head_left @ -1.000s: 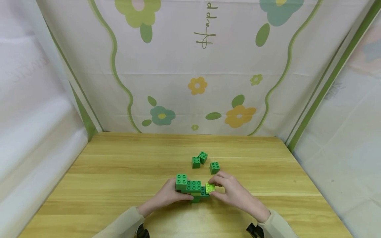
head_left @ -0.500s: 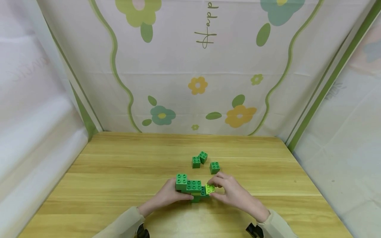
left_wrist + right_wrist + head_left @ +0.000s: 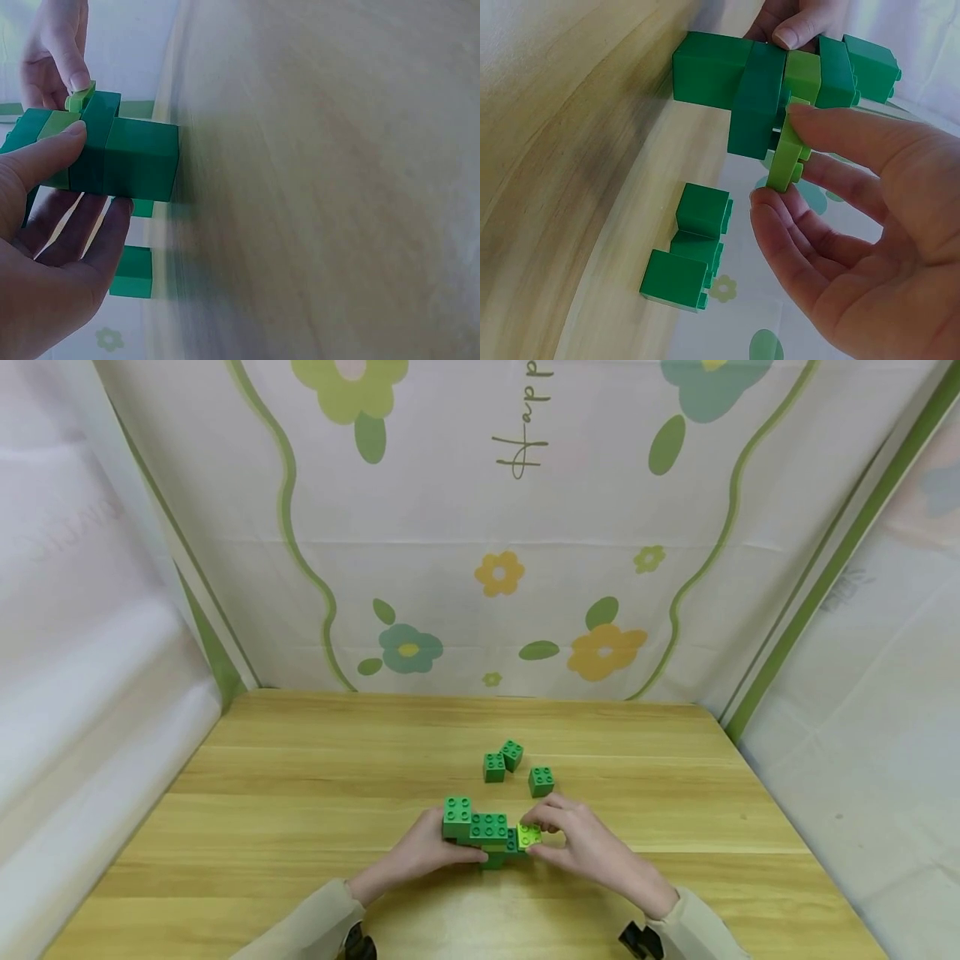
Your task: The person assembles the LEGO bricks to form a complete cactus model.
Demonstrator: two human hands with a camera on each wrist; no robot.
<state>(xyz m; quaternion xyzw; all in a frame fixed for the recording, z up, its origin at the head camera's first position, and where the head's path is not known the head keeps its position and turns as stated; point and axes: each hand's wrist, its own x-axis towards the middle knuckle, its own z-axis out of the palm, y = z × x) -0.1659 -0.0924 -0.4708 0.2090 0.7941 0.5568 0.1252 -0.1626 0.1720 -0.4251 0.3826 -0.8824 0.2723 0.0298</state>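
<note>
A stacked build of green toy building bricks (image 3: 489, 828) stands in the middle of the wooden table, with a lime layer (image 3: 803, 73) between its darker ones. My left hand (image 3: 429, 847) grips the build from the left, thumb along its near side and fingers behind. Between thumb and fingertips, my right hand (image 3: 583, 842) pinches a thin lime brick (image 3: 528, 835), studs up. This brick lies over the right end of a dark green brick (image 3: 757, 101) that juts out of the build. In the right wrist view a narrow gap shows between the two, the lime brick slightly tilted.
Behind the hands lie three loose green bricks: one at the left (image 3: 493, 767), one against it (image 3: 512, 755), and one further right (image 3: 541, 782). A white flowered cloth (image 3: 420, 527) hangs at the table's (image 3: 337, 760) back edge, with white cloth on both sides.
Hardly anything differs. Both hands keep their holds, and the right fingertips with the thin lime brick have shifted very slightly left toward the build.
</note>
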